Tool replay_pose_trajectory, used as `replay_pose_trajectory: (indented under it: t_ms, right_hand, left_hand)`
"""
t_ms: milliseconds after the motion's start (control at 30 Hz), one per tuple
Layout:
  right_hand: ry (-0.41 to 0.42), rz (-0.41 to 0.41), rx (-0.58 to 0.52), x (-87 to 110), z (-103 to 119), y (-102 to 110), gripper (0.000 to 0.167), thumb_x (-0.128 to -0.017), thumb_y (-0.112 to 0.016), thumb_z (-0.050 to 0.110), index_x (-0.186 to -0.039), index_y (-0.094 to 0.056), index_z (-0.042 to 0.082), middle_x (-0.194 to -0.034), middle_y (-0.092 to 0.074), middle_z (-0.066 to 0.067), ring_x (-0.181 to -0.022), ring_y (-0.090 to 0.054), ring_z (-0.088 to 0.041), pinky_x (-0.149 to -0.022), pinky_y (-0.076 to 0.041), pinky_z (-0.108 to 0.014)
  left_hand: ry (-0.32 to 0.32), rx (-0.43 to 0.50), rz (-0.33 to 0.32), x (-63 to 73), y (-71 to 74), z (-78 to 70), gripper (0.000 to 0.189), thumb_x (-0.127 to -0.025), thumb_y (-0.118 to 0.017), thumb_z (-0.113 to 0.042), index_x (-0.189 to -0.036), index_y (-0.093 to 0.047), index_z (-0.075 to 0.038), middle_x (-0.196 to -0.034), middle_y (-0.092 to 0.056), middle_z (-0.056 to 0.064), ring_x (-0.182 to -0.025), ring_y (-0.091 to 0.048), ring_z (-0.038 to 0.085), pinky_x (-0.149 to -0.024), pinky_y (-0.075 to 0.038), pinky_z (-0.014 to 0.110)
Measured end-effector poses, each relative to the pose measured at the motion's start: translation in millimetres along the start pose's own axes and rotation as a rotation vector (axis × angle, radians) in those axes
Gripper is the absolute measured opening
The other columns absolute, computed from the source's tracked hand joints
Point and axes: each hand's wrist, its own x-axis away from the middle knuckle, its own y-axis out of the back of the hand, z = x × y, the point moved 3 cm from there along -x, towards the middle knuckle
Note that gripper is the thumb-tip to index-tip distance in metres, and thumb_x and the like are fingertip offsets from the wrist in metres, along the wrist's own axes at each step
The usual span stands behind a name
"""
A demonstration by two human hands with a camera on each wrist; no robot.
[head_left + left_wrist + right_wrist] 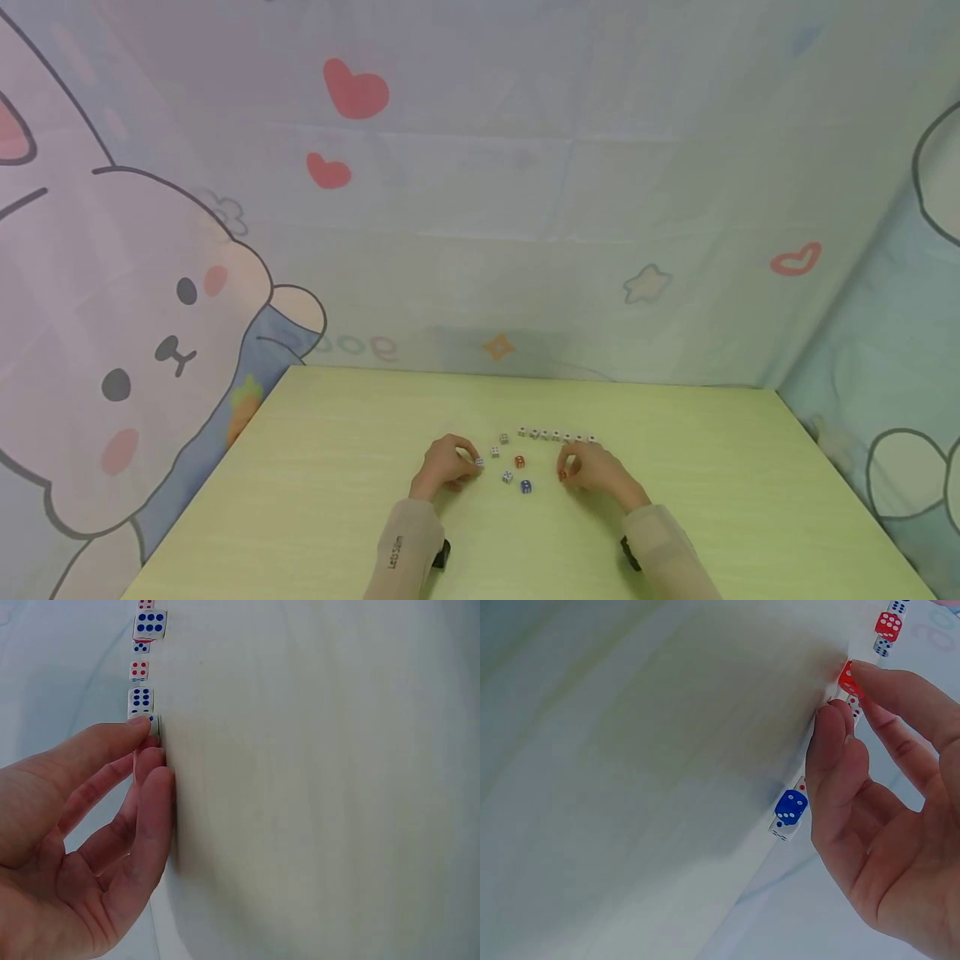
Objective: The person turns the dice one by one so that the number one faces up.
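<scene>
My left hand (447,463) is at the left of a group of dice, with a white die (154,724) with blue pips between thumb and fingertips, low over the table. Opposite it, my right hand (594,469) pinches a red die (849,679) with white pips by its thumb and fingers. Between the hands lie another red die (520,461), a blue die (526,487) and several white dice, one of them a white die (507,477) near the blue one. Behind them runs a row of small white dice (556,435), its right end just beyond my right hand.
The dice are on a pale yellow-green table (337,475). A printed cloth backdrop (480,208) with hearts and a large rabbit hangs behind the table's far edge. Both forearms wear beige sleeves (408,542), with a dark device at each wrist.
</scene>
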Motion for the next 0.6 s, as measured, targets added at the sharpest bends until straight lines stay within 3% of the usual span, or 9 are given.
replay_pose_trajectory:
  t_ms: [600]
  right_hand:
    - [0.015, 0.005, -0.039, -0.2, -1.8, 1.4, 0.004, -0.081, -0.063, 0.014, -0.082, -0.063, 0.01, -0.067, -0.058, -0.001, -0.051, -0.049, -0.012, -0.045, -0.04, -0.025]
  left_hand:
    - [0.014, 0.006, 0.002, -1.9, -1.2, 2.7, 0.013, -0.073, -0.072, -0.013, -0.084, -0.067, -0.006, -0.064, -0.063, 0.005, -0.051, -0.056, 0.012, -0.044, -0.05, 0.027]
